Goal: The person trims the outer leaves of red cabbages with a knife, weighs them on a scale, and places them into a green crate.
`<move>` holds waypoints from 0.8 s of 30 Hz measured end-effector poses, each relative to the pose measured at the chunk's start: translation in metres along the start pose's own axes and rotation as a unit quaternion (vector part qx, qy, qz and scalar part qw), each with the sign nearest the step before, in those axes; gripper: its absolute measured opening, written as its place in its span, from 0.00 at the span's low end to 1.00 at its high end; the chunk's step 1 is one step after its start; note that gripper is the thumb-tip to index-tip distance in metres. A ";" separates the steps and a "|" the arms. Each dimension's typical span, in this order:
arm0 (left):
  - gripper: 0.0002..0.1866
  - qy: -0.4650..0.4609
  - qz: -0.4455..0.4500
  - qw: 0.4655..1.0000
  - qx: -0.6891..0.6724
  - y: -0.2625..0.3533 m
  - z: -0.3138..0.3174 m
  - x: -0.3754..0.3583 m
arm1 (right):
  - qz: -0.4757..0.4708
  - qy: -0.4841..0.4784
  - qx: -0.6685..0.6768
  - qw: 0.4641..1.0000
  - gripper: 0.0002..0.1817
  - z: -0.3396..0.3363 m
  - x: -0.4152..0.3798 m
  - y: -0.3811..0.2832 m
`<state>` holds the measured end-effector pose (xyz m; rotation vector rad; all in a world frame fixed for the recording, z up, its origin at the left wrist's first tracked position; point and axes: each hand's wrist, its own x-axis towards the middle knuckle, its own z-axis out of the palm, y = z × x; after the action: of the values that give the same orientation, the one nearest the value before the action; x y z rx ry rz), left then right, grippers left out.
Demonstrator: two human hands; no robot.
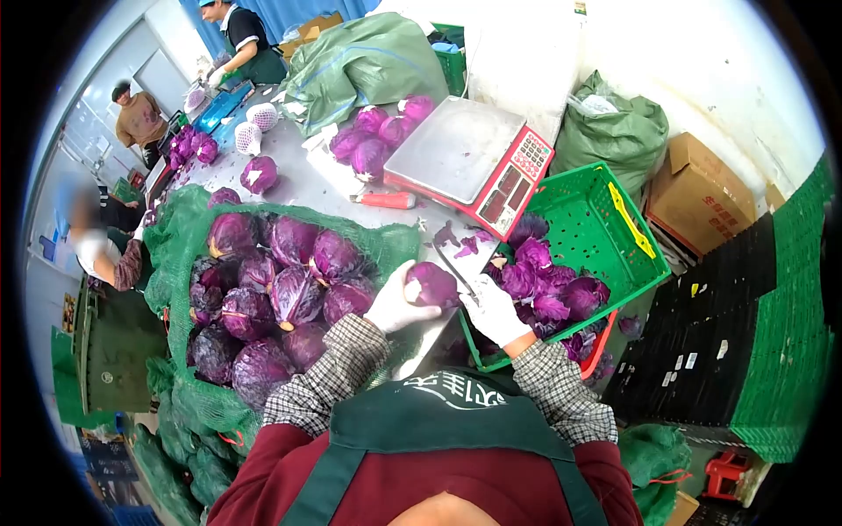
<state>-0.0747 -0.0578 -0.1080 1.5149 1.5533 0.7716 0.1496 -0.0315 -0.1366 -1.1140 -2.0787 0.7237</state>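
Observation:
My left hand [402, 302], in a white glove, is wrapped round a small red cabbage [431, 285] held over the table's front edge. The gloved right hand [494, 314] grips a knife [453, 267], whose dark blade points up and away beside the cabbage. Its handle is hidden in my fingers. To the left of my hands lies a green mesh sack [386, 245], open over several whole red cabbages [296, 294]. Below and right of the knife, a green crate [627, 272] holds loose purple leaves [535, 272].
A red digital scale [513, 188] stands ahead, with a red-handled tool [383, 200] before it. Trimmed cabbages [368, 153] lie beside the scale. A green woven sack [364, 74] and net-wrapped heads [248, 138] are further back. Co-workers stand at the far left. Cardboard boxes [702, 188] are right.

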 end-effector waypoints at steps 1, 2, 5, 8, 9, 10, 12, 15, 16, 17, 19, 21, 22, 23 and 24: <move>0.56 0.010 -0.031 0.998 -0.059 0.000 -0.003 0.001 | -0.015 0.020 -0.021 0.999 0.10 -0.002 -0.003 0.008; 0.53 0.006 -0.023 0.991 -0.130 -0.004 -0.002 0.004 | -0.030 0.041 -0.043 0.998 0.09 -0.007 -0.007 0.020; 0.42 -0.085 -0.062 0.904 -0.413 0.002 -0.009 0.001 | -0.009 0.150 -0.069 0.986 0.10 -0.029 -0.021 0.063; 0.44 -0.120 -0.069 0.749 -0.648 0.020 -0.007 -0.016 | 0.172 0.148 -0.040 0.973 0.09 -0.051 -0.039 0.101; 0.45 -0.138 -0.054 0.715 -0.683 0.026 -0.006 -0.018 | 0.234 0.128 -0.011 0.964 0.10 -0.051 -0.044 0.110; 0.47 -0.137 -0.040 0.719 -0.681 0.034 -0.006 -0.017 | 0.180 0.205 0.102 0.957 0.14 -0.050 -0.041 0.095; 0.46 -0.107 -0.024 0.777 -0.620 0.045 -0.007 -0.012 | 0.127 0.183 0.139 0.965 0.19 -0.066 -0.021 0.027; 0.46 -0.028 0.030 0.872 -0.489 0.056 -0.001 -0.008 | 0.081 0.087 0.158 0.980 0.24 -0.079 -0.001 -0.060; 0.45 0.005 0.056 0.896 -0.440 0.061 0.001 -0.007 | -0.022 0.132 0.109 0.985 0.26 -0.069 0.004 -0.066; 0.45 0.027 0.096 0.909 -0.405 0.064 0.003 -0.006 | -0.039 0.143 0.124 0.981 0.29 -0.063 0.007 -0.074; 0.47 0.061 0.116 0.925 -0.357 0.070 0.002 -0.010 | 0.069 0.075 0.143 0.984 0.26 -0.068 0.013 -0.091; 0.49 0.078 0.140 0.935 -0.316 0.072 -0.002 -0.011 | 0.025 0.086 0.128 0.988 0.22 -0.060 0.014 -0.079; 0.50 0.091 0.152 0.937 -0.300 0.072 -0.003 -0.012 | 0.003 0.089 0.121 0.989 0.20 -0.056 0.016 -0.071; 0.50 0.102 0.164 0.939 -0.284 0.073 -0.004 -0.012 | -0.004 0.104 0.101 0.989 0.19 -0.054 0.018 -0.064; 0.51 0.116 0.174 0.940 -0.268 0.081 -0.004 -0.013 | -0.009 0.118 0.080 0.990 0.18 -0.053 0.020 -0.057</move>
<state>-0.0393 -0.0631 -0.0338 1.3223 1.1038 1.4882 0.1538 -0.0334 -0.0563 -1.0364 -1.7981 0.6992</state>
